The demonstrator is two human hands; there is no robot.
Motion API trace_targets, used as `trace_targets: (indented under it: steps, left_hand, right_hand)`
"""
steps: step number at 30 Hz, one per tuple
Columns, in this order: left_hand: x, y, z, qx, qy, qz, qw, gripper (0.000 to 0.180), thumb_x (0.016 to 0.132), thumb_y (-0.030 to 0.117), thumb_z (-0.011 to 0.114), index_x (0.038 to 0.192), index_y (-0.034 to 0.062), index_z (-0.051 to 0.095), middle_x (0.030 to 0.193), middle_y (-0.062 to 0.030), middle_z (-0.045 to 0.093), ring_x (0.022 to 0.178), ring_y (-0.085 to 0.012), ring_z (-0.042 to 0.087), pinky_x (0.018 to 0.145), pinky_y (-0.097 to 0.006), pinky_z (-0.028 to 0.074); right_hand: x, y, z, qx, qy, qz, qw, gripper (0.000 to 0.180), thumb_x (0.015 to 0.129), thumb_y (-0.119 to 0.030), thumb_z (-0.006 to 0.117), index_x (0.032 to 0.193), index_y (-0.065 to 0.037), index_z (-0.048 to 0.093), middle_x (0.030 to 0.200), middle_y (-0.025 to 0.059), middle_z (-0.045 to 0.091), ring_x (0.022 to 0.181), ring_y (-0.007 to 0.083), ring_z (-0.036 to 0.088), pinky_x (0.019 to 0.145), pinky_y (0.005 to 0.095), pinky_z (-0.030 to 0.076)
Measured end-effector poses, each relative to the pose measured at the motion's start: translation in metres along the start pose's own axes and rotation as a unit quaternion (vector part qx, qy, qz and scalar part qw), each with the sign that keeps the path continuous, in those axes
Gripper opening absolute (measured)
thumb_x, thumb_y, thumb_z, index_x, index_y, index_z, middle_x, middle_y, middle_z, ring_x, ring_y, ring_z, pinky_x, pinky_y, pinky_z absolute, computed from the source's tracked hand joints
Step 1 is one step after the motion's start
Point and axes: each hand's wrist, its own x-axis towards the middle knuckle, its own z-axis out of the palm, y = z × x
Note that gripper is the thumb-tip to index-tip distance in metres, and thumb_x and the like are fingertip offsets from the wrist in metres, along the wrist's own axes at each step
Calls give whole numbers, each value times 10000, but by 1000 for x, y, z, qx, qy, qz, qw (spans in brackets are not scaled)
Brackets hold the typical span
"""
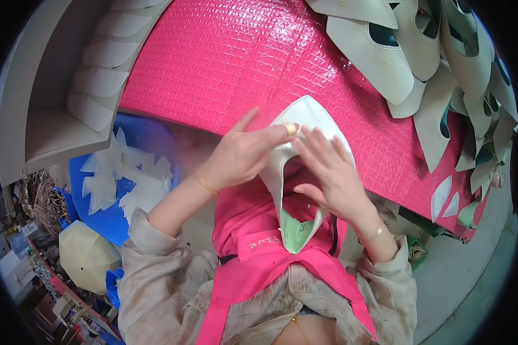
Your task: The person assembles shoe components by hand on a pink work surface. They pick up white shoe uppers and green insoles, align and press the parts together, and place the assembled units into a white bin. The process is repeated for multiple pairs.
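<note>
A white, pointed shoe upper (312, 110) with a pale green lining (296, 233) lies with its toe on the pink table edge. Its open rear hangs down in front of my apron. My left hand (242, 155) is closed at the upper's left side, a yellowish band around one digit pressing on the white surface. One finger of that hand sticks out over the table. My right hand (331, 172) rests on the upper's right side, fingers stretched and thumb apart. What lies under both hands is hidden.
On the pink quilted table cover (213, 63), many similar uppers (380, 60) are piled at the far right. White curved pieces (441, 197) lie by the right edge. A grey rack (52, 109) stands at the left above a blue bin (92, 215) of translucent scraps (144, 184).
</note>
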Motion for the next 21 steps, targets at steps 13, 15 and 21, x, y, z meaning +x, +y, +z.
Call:
trace_targets:
  steps: [13, 15, 21]
  left_hand:
    - [-29, 20, -4, 208, 25, 11, 978, 451, 772, 68, 519, 1218, 133, 508, 1149, -17, 574, 1066, -180, 550, 1031, -521, 214]
    - [-31, 23, -3, 191, 39, 0, 981, 441, 767, 57, 518, 1203, 121, 517, 1140, -21, 580, 1050, -185, 560, 1024, -518, 229]
    - [3, 15, -30, 8, 75, -117, 990, 409, 761, 18, 545, 1170, 26, 525, 937, -121, 634, 840, -181, 619, 723, -304, 474]
  right_hand:
    - [35, 37, 20, 7, 24, 14, 1000, 375, 873, -233, 454, 1224, -108, 500, 1266, 87, 485, 1171, 221, 446, 1015, 427, 265]
    - [31, 60, 14, 24, 29, 114, 993, 365, 886, -201, 429, 1225, -86, 498, 1273, 113, 474, 1176, 235, 441, 1004, 407, 299]
    - [25, 30, -13, 203, -4, 306, 930, 421, 729, -159, 685, 1073, -1, 502, 813, 107, 557, 757, 210, 543, 731, 293, 434]
